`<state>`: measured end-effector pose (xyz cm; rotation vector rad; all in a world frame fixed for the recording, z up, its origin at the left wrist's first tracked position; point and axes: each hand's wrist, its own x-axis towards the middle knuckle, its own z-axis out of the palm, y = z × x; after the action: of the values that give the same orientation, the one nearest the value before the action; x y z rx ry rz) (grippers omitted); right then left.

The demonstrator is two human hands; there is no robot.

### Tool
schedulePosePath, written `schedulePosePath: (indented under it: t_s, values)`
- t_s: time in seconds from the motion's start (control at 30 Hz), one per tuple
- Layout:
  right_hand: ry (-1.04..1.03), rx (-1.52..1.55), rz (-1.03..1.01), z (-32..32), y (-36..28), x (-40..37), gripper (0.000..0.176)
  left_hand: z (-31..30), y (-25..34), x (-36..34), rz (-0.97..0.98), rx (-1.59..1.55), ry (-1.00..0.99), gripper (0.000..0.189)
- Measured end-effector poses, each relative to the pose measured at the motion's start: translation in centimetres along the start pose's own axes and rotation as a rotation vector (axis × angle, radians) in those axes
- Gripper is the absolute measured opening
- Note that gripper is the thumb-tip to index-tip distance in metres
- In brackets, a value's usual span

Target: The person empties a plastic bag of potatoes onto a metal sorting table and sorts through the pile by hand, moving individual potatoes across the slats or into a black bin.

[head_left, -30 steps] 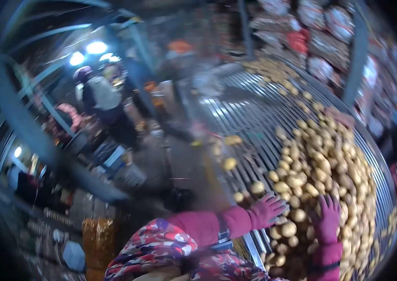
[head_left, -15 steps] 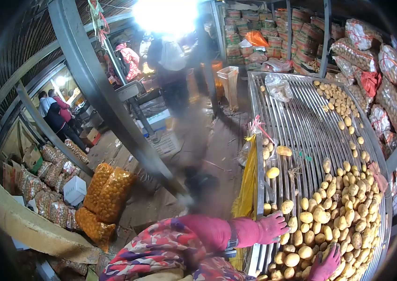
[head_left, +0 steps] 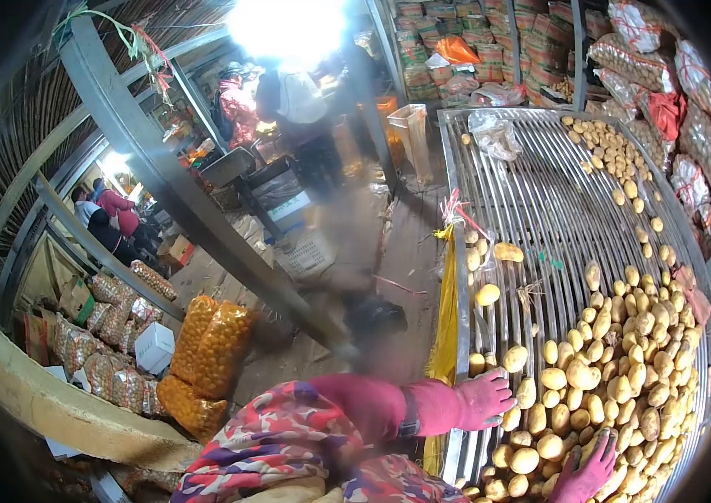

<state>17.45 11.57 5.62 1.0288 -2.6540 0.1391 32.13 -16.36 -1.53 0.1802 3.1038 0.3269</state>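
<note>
At the lower right of the frame, the potatoes [head_left: 580, 374] lie heaped on the slatted rack [head_left: 535, 198], to the right of my left hand [head_left: 485, 401] and all about my right hand [head_left: 588, 471]. The right hand is the nearer of the two: it is in among them at the bottom of the frame, fingers pointing up the picture, a little bent over the potatoes beneath. Whether it has one gripped I cannot tell. My left hand is released, palm down and fingers loosely parted, reaching in from the left across the rack's near side; its fingertips point right and end just beside the heap's left edge. I see nothing grasped in it.

Lengthwise, the heap runs up the frame from my hands and bends along the right side, thinning toward a smaller cluster [head_left: 609, 149] at the upper right, well apart from both hands. The bars run mostly up and down the frame. Above my left hand, nearer to it than to my right, a round potato [head_left: 487, 294] sits alone, and beyond it a longer one [head_left: 508, 251] lies crosswise to the bars. A yellow sheet [head_left: 443, 344] hangs at the rack's left side.
</note>
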Motion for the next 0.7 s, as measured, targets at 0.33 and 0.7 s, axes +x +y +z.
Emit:
schedulePosePath:
  t_s: [0.33, 0.7]
  values:
    - [-0.043, 0.229, 0.107, -0.1, 0.0, -0.5, 0.070, -2.8, -0.8, 0.4, 0.025, -0.235, -0.020, 0.041]
    - [0.032, -0.100, 0.382, 0.3, 5.8, -3.2, 0.055, -3.4, -1.2, 6.2, 0.306, -0.276, 0.240, 0.058]
